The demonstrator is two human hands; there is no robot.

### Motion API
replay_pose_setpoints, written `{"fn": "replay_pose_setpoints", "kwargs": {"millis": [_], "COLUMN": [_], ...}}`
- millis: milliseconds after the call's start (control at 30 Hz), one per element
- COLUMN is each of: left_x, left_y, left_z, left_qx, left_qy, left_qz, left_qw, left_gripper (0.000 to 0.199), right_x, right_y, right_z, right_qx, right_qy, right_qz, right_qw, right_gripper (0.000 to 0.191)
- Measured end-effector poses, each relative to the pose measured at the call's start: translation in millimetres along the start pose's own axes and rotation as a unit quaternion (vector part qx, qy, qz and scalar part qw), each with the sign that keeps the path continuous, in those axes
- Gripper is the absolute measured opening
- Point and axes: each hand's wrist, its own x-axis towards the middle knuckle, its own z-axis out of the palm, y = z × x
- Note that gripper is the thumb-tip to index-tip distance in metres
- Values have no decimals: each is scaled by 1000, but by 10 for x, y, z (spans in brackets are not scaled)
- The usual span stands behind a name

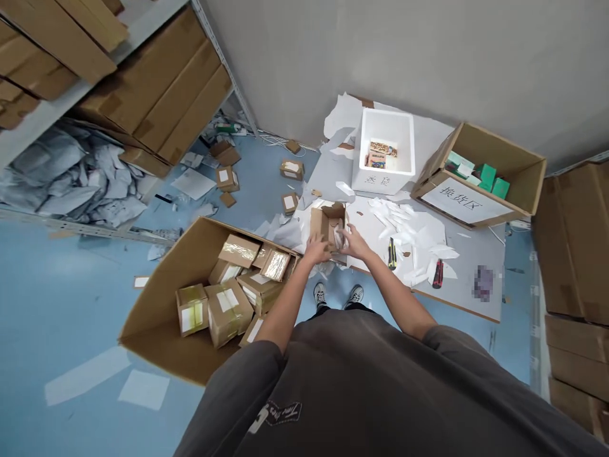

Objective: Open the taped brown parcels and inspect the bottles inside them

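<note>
A small open cardboard box [321, 222] sits at the near left edge of the table, its inside facing up. My left hand [318, 249] grips its near left side with bent fingers. On the opposite side, my right hand [354, 244] has its fingers curled at the right edge, beside some whitish wrapping [339, 236] in the box. The fingertips of both hands are partly hidden. To the right of the box lie torn white paper scraps [394, 219], a yellow-black box cutter [392, 254] and a red-black box cutter [438, 274].
A large carton [157, 324] of taped parcels stands to my left. A white foam bin [384, 179] and a carton with green boxes [469, 206] stand on the table [476, 254]. Small boxes [227, 179] litter the blue floor. Shelves [157, 32] with cartons rise at left.
</note>
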Motion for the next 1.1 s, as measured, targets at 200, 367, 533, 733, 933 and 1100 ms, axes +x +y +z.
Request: {"fn": "replay_pose_setpoints", "kwargs": {"millis": [200, 367, 533, 733, 933, 1100], "left_x": [-121, -68, -84, 13, 113, -29], "left_y": [-21, 92, 547, 1644, 3495, 5110], "left_z": [500, 376, 137, 177, 985, 2102], "left_qx": [28, 17, 35, 47, 48, 57], "left_qy": [29, 45, 88, 92, 44, -47], "left_qz": [77, 96, 142, 235, 367, 485], "left_qw": [996, 994, 985, 967, 928, 872], "left_gripper": [27, 22, 23, 26, 28, 25], "right_x": [-488, -606, -845, -1683, -3353, -5090], "right_y": [259, 259, 268, 608, 1447, 2209], "right_z": [553, 465, -10, -719, -1411, -1631], "right_qx": [6, 14, 42, 56, 41, 45], "right_qy": [21, 88, 156, 264, 388, 483], "right_qz": [113, 115, 79, 59, 149, 257], "right_qw": [993, 989, 984, 961, 909, 836], "right_gripper": [60, 54, 58, 66, 74, 79]}}
